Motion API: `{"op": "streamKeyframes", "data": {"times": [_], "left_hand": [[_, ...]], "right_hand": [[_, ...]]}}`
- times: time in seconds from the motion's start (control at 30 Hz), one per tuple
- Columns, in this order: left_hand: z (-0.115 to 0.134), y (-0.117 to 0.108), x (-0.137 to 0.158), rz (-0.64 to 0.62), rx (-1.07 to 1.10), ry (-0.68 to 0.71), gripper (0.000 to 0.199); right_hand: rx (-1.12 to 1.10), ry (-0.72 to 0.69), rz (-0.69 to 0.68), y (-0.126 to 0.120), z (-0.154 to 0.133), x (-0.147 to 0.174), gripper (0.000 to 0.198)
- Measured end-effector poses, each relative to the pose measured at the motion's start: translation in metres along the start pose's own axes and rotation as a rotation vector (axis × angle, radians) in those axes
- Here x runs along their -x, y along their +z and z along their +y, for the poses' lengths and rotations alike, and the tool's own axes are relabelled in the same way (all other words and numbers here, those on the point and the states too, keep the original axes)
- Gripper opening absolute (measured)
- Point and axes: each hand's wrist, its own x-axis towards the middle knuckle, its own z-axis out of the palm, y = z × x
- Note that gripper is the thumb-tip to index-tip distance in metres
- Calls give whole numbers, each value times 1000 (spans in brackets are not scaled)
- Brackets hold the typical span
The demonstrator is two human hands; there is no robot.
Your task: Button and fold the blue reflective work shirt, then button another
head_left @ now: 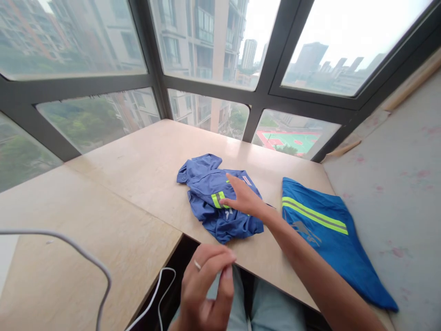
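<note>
A crumpled blue work jacket point(203, 184) with yellow-green and grey reflective strips lies on the pale tabletop in front of me. My right hand point(243, 195) reaches over it from the right, thumb and fingers apart and nothing gripped; whether it touches the cloth I cannot tell. Closer to me, my left hand point(208, 280) hovers before the table's front edge, apart from the jacket. It wears a ring, and its fingertips and thumb are brought together with nothing visible in them. Right of my forearm lies a brighter blue folded garment point(317, 220) with a yellow-green and grey stripe.
The pale table point(113, 184) meets dark-framed windows point(210, 87) at the back and a flowered wall point(403, 207) on the right. A white cable point(82, 250) arches up at lower left. A dark gap shows below the table's front edge, above my legs.
</note>
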Motion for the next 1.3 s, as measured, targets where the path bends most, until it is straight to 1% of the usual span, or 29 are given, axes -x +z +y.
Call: {"op": "streamKeyframes", "data": {"times": [0.03,0.07,0.1,0.13,0.17,0.2,0.23,0.3,0.37,0.4,0.43,0.47,0.5,0.53,0.6,0.67,0.73,0.8,0.9,0.97,1.03,1.1,1.17,1.23,1.3], "left_hand": [[-9,9,-12,-48,-49,43,25],[-22,18,-26,-81,-111,76,28],[-37,28,-41,-83,-180,90,33],[-54,35,-55,-51,-236,75,40],[-71,42,-69,8,-288,41,45],[-87,45,-82,64,-334,7,51],[-100,47,-92,104,-366,-20,55],[-119,46,-108,170,-416,-66,63],[-126,43,-118,159,-415,-119,75],[-126,43,-121,115,-393,-149,82],[-123,43,-123,51,-360,-175,87],[-120,44,-124,-21,-325,-192,88],[-116,45,-124,-89,-301,-196,84],[-111,48,-123,-137,-292,-185,76],[-100,55,-121,-154,-305,-142,56],[-86,62,-116,-133,-280,-122,46],[-70,69,-110,-143,-139,-165,48],[-53,75,-102,-192,50,-235,50],[-33,80,-89,-248,210,-300,51],[-26,83,-82,-301,284,-339,54],[-23,88,-76,-336,360,-373,55],[-20,94,-71,-321,388,-377,52],[-17,100,-69,-262,398,-404,48],[-14,104,-70,-179,460,-490,44],[-15,102,-74,-58,560,-597,40]], "right_hand": [[136,15,-101,13,8,-12,89],[238,45,-177,23,15,-21,90],[309,63,-233,31,22,-29,83],[355,89,-257,36,28,-33,69],[374,112,-248,37,32,-35,50],[362,125,-205,35,35,-34,33],[319,128,-134,31,35,-31,21],[158,115,56,17,32,-17,18],[-39,111,222,3,24,4,19],[-117,123,260,-3,19,16,22],[-172,128,264,-9,15,29,25],[-200,116,236,-13,11,41,27],[-204,90,199,-16,7,53,27],[-197,72,174,-19,5,63,25],[-190,89,161,-24,5,79,20],[-250,179,181,-28,8,90,26],[-376,269,194,-34,10,97,35],[-510,308,189,-41,10,103,42],[-598,297,193,-51,2,114,45],[-598,276,196,-56,-4,120,45],[-606,255,160,-56,-8,124,45],[-629,204,86,-52,-10,126,45],[-632,137,-2,-46,-9,130,49],[-609,87,-92,-42,-8,135,56],[-596,70,-133,-42,-6,141,60]]}}
